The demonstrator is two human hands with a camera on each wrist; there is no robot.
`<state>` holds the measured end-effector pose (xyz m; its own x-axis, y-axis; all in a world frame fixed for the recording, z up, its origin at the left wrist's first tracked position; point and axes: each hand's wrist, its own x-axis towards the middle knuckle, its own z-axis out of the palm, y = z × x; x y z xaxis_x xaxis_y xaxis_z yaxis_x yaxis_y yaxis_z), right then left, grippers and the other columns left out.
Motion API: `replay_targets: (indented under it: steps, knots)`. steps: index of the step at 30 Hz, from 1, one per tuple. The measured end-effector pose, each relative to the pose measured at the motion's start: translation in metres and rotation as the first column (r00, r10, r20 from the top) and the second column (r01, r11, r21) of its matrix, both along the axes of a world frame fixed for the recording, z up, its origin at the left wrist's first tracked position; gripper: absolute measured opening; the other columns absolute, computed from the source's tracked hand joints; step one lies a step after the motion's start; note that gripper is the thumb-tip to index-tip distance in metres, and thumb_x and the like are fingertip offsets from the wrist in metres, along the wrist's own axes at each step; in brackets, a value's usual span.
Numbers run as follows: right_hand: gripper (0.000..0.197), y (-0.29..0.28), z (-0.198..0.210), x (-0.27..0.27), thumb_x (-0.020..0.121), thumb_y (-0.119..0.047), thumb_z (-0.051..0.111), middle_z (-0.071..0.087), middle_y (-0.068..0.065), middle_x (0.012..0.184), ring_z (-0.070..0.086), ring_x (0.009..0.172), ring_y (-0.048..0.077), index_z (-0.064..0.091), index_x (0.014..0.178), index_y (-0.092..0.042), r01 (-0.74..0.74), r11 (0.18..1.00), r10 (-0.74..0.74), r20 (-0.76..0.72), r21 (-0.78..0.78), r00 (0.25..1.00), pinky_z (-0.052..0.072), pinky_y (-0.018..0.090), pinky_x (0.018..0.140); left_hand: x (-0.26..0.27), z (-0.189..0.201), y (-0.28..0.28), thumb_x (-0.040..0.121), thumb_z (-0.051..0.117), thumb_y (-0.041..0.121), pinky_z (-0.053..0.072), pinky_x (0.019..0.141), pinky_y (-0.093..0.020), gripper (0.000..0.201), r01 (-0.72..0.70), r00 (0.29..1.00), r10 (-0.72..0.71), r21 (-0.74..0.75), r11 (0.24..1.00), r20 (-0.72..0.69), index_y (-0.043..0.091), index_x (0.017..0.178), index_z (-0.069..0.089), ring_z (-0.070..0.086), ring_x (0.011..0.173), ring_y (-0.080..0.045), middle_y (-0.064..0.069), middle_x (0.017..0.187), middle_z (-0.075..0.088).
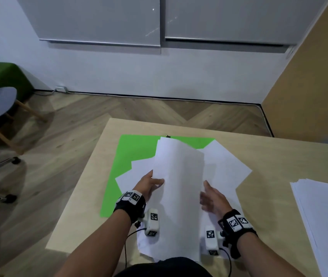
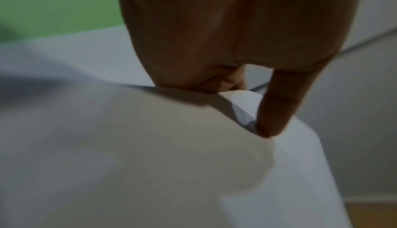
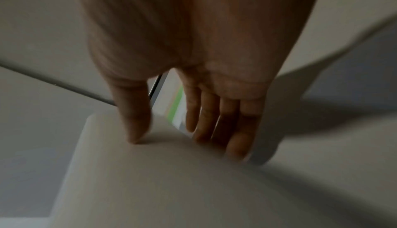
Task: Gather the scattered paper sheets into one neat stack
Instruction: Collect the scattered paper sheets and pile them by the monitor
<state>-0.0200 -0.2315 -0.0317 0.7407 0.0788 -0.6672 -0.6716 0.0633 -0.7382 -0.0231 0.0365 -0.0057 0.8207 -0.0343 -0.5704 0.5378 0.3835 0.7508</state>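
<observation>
Sheets of thin white paper like these are floppy and slick, so we've got the lifted bundle pinched at its left edge over the green mat by our left hand, right hand spread loose at the other edge gripping nothing, loose ones fanned underneath

Bare forearms, black wrist straps with checkered tags, white camera blocks, thin black cables

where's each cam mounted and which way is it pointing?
Head: on the head, looks forward and down at the table; both forearms, left hand, right hand.
Left wrist: along the left hand; thumb in a grip on the lifted sheets.
Right wrist: along the right hand; straight fingers on paper.
All share the lifted sheets and green mat.
</observation>
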Motion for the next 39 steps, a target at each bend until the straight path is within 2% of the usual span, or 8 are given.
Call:
replay_targets:
  steps: [3,8,14,18,22,28,33,39]
  knots:
    - [0.050,0.006,0.005,-0.003,0.074,-0.027,0.083,0.070,0.009,0.094,0.066,0.078,0.025,0.060,0.114,-0.005,-0.059,0.992,0.062,-0.021,0.114,0.998,0.049,0.031,0.066,0.005,0.001,-0.005,0.077,0.063,-0.009,0.050,0.055,-0.024,0.044,-0.013,0.997,0.018,0.071,0.997,-0.075,0.002,0.119,0.055,0.061,0.061,-0.021,-0.014,0.085,0.064]
    - [0.033,0.007,0.004,0.001,0.082,0.001,0.072,0.071,0.021,0.104,0.070,0.091,0.035,0.062,0.114,0.003,0.027,0.997,-0.025,-0.030,0.071,0.999,0.057,0.044,0.078,-0.009,-0.020,-0.005,0.090,0.058,0.003,0.039,0.082,-0.026,0.020,0.184,0.957,-0.026,0.532,0.826,-0.290,0.005,0.110,0.055,0.050,0.094,-0.022,-0.010,0.108,0.059]
    - [0.063,-0.002,-0.010,-0.006,0.060,-0.054,0.078,0.063,0.003,0.088,0.058,0.078,0.019,0.062,0.099,-0.007,-0.209,0.831,0.271,0.048,-0.516,0.961,0.046,0.030,0.070,-0.014,-0.032,-0.009,0.078,0.058,-0.010,0.045,0.060,-0.026,0.044,0.231,0.962,-0.108,0.534,0.813,-0.252,-0.002,0.121,0.053,0.051,0.080,-0.025,-0.024,0.110,0.062]
    - [0.067,0.000,0.010,-0.009,0.075,-0.055,0.076,0.055,-0.003,0.121,0.055,0.112,0.018,0.057,0.126,-0.015,0.092,0.893,-0.010,0.186,-0.440,0.983,0.041,0.028,0.089,-0.003,-0.032,-0.004,0.047,0.061,0.000,0.042,0.068,-0.037,0.043,0.101,0.993,-0.068,0.392,0.915,-0.096,0.008,0.090,0.065,0.054,0.071,-0.025,-0.017,0.076,0.062]
    - [0.082,-0.011,0.017,0.002,0.082,-0.059,0.066,0.039,0.002,0.152,0.039,0.138,0.023,0.037,0.148,-0.018,0.069,0.931,-0.015,0.152,-0.358,0.988,0.034,0.037,0.109,0.002,0.005,-0.004,0.048,0.052,-0.001,0.033,0.041,-0.017,0.044,0.056,0.998,-0.045,0.322,0.945,-0.043,0.003,0.090,0.063,0.043,0.046,-0.017,-0.007,0.061,0.053]
    - [0.026,-0.012,0.016,0.013,0.095,-0.024,0.057,0.053,0.001,0.139,0.048,0.130,0.020,0.061,0.120,-0.031,0.030,0.934,0.048,0.208,-0.357,0.977,0.038,0.032,0.102,0.009,0.019,-0.007,0.034,0.048,0.003,0.012,0.047,-0.024,0.048,0.024,0.999,-0.017,0.264,0.964,-0.028,0.003,0.082,0.058,0.030,0.043,-0.018,-0.006,0.054,0.039]
    - [0.070,-0.008,0.027,0.031,0.079,0.010,0.048,0.051,-0.005,0.130,0.047,0.123,0.015,0.051,0.137,-0.028,-0.158,0.908,0.244,0.184,-0.388,0.952,0.041,0.029,0.090,0.021,0.047,-0.009,0.036,0.039,-0.001,0.017,0.048,-0.024,0.032,0.117,0.991,-0.127,0.215,0.970,0.036,0.012,0.055,0.061,0.032,0.044,-0.018,-0.007,0.050,0.042]
    - [0.047,0.012,0.040,0.038,0.069,-0.005,0.056,0.064,0.000,0.079,0.048,0.068,0.018,0.063,0.115,-0.009,-0.177,0.948,0.231,0.186,-0.265,0.955,0.042,0.020,0.061,0.022,0.039,0.003,0.031,0.041,0.000,0.025,0.054,-0.029,0.035,0.041,0.999,-0.041,0.026,0.999,0.004,0.003,0.063,0.054,0.035,0.059,-0.026,-0.009,0.064,0.046]
